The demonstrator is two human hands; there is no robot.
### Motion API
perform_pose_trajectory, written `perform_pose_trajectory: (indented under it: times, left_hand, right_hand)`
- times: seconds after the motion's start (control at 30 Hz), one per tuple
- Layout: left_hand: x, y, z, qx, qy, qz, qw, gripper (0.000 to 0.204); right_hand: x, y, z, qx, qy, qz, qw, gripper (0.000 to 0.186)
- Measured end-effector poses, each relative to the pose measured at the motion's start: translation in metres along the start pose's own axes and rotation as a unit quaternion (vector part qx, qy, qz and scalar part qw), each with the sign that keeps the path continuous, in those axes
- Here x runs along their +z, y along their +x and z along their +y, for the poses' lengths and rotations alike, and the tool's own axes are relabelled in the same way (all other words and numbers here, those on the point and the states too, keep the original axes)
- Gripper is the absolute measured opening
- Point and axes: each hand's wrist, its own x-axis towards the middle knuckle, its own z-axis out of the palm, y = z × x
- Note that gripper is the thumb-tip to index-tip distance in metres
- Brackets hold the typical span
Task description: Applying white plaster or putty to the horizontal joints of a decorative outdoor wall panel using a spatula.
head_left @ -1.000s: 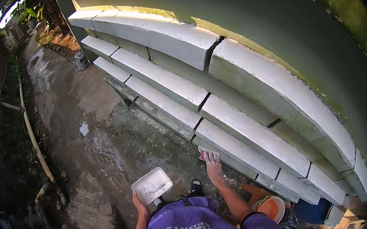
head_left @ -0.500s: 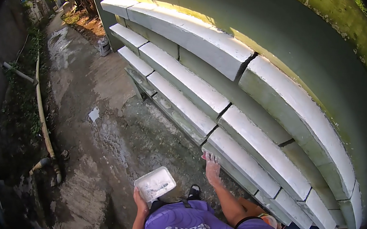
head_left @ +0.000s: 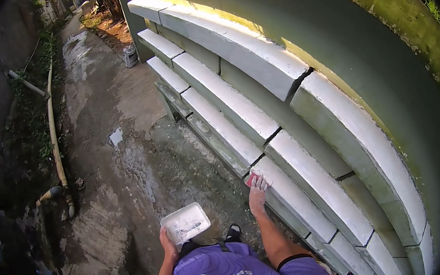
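Note:
My left hand [head_left: 169, 244] is closed on the near left edge of a shallow white plastic tray [head_left: 168, 221]. White paste or paint smears the tray's inside. Ahead and to the right, my right hand [head_left: 258, 196], whitened with the same stuff, presses a small red pad [head_left: 251, 179], perhaps a sponge, against the front edge of a white-coated ledge [head_left: 295, 194]. The hand covers part of the pad, so its exact kind is unclear. Beside the hand, a dark gap separates this ledge from the neighbouring one [head_left: 221, 124].
Stepped rows of white blocks [head_left: 241, 45] jut from a green wall [head_left: 320, 18] on the right. A wet concrete path [head_left: 112, 179] runs along the left, with a pipe [head_left: 50, 129] beside it. A grey container [head_left: 130, 56] stands farther up the path.
My right hand has moved up with the red pad, from the ledge's lower front face to its upper edge. My left hand and the tray stay nearly in place.

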Motion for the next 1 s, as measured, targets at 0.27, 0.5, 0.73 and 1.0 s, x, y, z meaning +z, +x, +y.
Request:
perform_pose_trajectory:
  times: [0.27,0.5,0.73,1.0]
  left_hand:
    - [0.0,-0.003,0.007,-0.018,-0.039,0.0,0.999,0.055]
    - [0.011,-0.004,0.005,-0.034,-0.032,-0.096,0.994,0.056]
    - [0.017,0.0,0.003,-0.051,-0.037,-0.113,0.992,0.055]
    - [0.019,0.001,-0.005,-0.05,-0.009,-0.134,0.99,0.055]
  right_hand:
    - [-0.034,-0.006,0.033,-0.009,0.14,0.023,0.99,0.051]
    - [-0.023,-0.039,0.04,0.028,-0.011,-0.018,0.999,0.05]
    - [-0.045,-0.078,0.057,-0.004,0.199,-0.02,0.98,0.05]
    - [-0.009,-0.09,0.152,0.127,0.056,-0.023,0.99,0.051]
